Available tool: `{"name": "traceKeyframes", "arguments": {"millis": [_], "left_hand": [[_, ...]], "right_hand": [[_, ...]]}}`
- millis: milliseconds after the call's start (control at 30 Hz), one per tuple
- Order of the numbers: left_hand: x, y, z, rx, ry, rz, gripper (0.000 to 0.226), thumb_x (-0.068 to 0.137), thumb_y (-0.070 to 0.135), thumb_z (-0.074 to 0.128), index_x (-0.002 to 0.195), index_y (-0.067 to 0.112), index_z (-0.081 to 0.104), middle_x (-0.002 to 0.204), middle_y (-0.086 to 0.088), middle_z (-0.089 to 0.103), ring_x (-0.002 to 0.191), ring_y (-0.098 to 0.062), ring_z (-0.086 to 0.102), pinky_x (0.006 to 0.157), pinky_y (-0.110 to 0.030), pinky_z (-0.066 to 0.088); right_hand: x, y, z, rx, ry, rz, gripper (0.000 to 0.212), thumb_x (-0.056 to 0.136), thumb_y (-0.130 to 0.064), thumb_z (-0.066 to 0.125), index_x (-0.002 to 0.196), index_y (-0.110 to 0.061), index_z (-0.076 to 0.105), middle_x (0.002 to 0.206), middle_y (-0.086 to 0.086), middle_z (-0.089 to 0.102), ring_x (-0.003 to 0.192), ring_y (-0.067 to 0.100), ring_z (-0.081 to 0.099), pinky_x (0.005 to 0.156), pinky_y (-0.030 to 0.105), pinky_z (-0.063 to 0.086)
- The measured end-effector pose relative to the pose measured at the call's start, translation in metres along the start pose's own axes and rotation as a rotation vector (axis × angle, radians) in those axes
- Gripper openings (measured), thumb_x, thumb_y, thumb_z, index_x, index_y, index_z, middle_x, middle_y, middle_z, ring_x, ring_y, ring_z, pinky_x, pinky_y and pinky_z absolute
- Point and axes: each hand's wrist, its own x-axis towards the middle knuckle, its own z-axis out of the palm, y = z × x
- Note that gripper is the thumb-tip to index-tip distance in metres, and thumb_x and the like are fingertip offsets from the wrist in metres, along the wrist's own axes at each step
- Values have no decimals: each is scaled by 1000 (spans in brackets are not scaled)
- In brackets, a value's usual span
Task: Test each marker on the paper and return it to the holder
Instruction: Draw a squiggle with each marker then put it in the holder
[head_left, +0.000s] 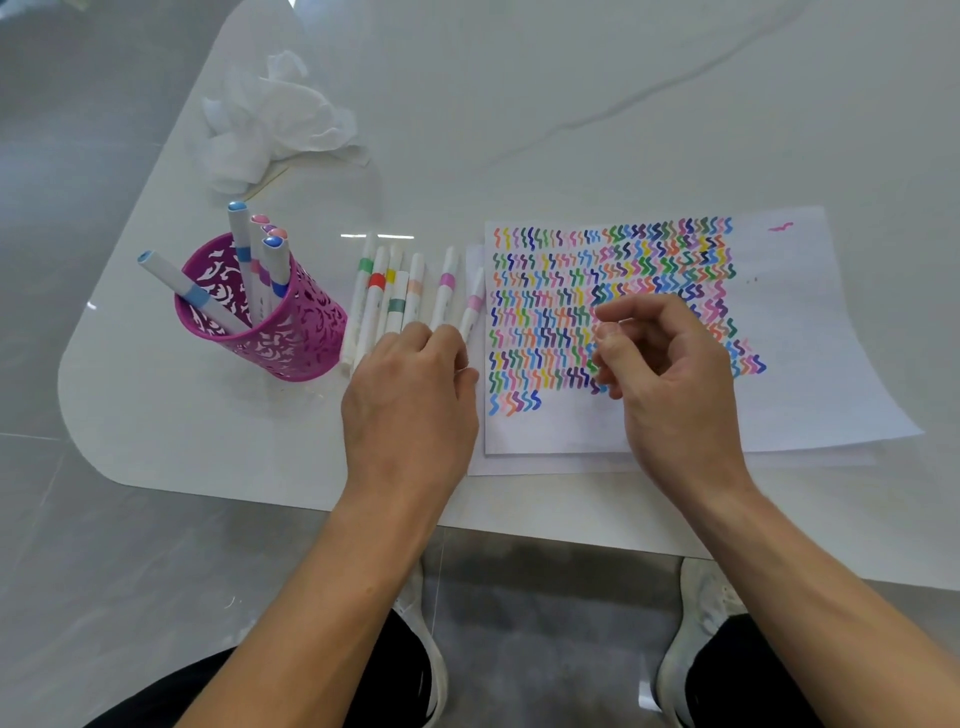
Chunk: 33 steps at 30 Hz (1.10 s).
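Shoes (696, 613) on grey floor (104, 571) | white marble table (519, 104) | left hand (410, 410) fingering markers (395, 296) | right hand (670, 374) loosely curled, empty

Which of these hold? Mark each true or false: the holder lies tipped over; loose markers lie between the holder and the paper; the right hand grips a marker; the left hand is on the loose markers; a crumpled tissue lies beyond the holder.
1. False. The magenta holder stands upright with markers in it.
2. True. The loose markers lie between the holder and the paper.
3. False. The right hand is empty, above the paper.
4. True. The left hand rests on their near ends.
5. True. The crumpled tissue lies beyond the holder.
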Motion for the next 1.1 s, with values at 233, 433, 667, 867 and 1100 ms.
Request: {"name": "traceKeyframes", "arguments": {"millis": [233,433,667,867,1100], "left_hand": [[-2,5,-3,14,-31,-72,36,94,41,62,124,20,63,104,2,70,88,-16,63,79,-34,54],[-2,6,-6,-36,-14,-105,34,93,37,64,121,17,67,105,-1,71,84,-15,65,81,-30,55],[1,6,-13,-136,86,-83,31,91,30,69,116,13,71,95,-2,73,72,-12,59,73,-28,50],[-3,12,-12,-386,83,-60,25,88,33,70,110,21,74,77,13,70,62,-2,62,64,-24,58],[-16,24,2,-686,-130,-29,18,85,31,73,103,30,73,74,17,69,67,-5,66,64,-16,54]], "right_hand": [[2,4,0,-53,-10,53,6,102,-19,64,105,-22,68,88,-2,71,81,16,69,68,23,56],[2,7,2,-100,-51,80,5,102,-21,65,103,-26,68,89,-5,71,81,13,69,69,22,55],[-1,6,3,-68,-94,80,6,101,-19,65,103,-24,68,89,-1,72,80,18,69,66,18,53],[-1,1,3,-38,-114,37,5,101,-20,66,101,-24,69,88,0,73,78,18,69,66,21,54],[-2,-3,6,-17,-174,57,26,101,-40,61,110,-19,74,79,-5,73,67,8,68,60,20,54]]}}
